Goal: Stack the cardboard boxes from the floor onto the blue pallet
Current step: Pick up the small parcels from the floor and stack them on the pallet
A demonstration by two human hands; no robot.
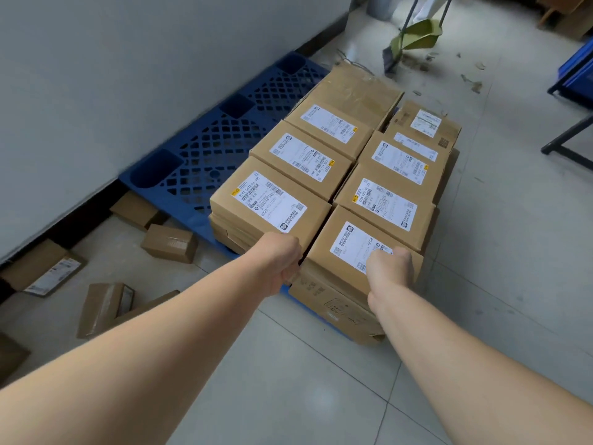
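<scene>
The blue pallet (205,146) lies on the floor along the wall, its left half bare. Several labelled cardboard boxes (305,155) are stacked in two rows on its right half. The nearest box (346,252) sits on top at the front right corner. My left hand (284,261) grips that box's left edge, with the fingers curled into the gap beside the neighbouring box. Resting on the box's top, over the white label, is my right hand (390,268); its fingers bend down out of sight.
Loose cardboard boxes lie on the floor left of the pallet: a small one (170,243), another by the wall (48,268), and a near one (102,308). A broom and green dustpan (417,35) stand beyond the pallet. A blue crate (577,69) on a black frame is at the right.
</scene>
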